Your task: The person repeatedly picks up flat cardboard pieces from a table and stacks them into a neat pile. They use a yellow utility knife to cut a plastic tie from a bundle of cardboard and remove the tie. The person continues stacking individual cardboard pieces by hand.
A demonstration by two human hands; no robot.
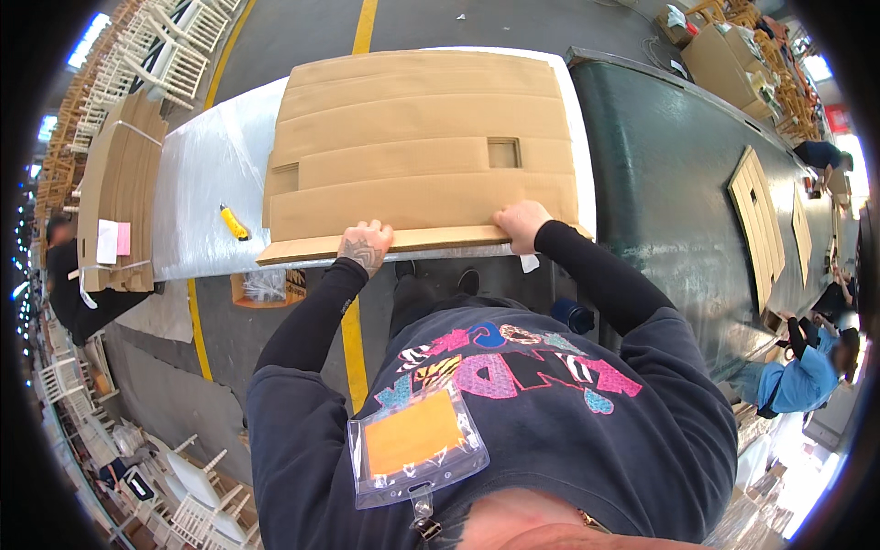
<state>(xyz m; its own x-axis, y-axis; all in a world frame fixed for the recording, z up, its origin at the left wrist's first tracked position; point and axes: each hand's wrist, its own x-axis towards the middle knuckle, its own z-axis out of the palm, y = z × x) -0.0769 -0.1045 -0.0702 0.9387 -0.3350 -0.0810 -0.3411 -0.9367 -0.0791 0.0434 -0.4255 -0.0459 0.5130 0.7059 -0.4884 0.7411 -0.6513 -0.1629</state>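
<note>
A wide brown cardboard sheet [394, 119] with fold lines and cut-out slots lies flat on the wrapped table in front of me. Along its near edge runs a narrow raised flap [440, 238]. My left hand [366, 245] is closed round this flap left of its middle, thumb side toward the sheet. Farther right, my right hand [523, 225] also grips the same edge, fingers curled over it. Whether more sheets lie underneath is hard to tell.
A yellow-handled cutter [234, 223] lies on the plastic-covered table [197, 174] to the left, beside a strapped cardboard stack [122, 197]. A dark green table [660, 165] adjoins on the right, bearing flat cardboard pieces [756, 225]. Below stands an open box [268, 288]. Other people work at both sides.
</note>
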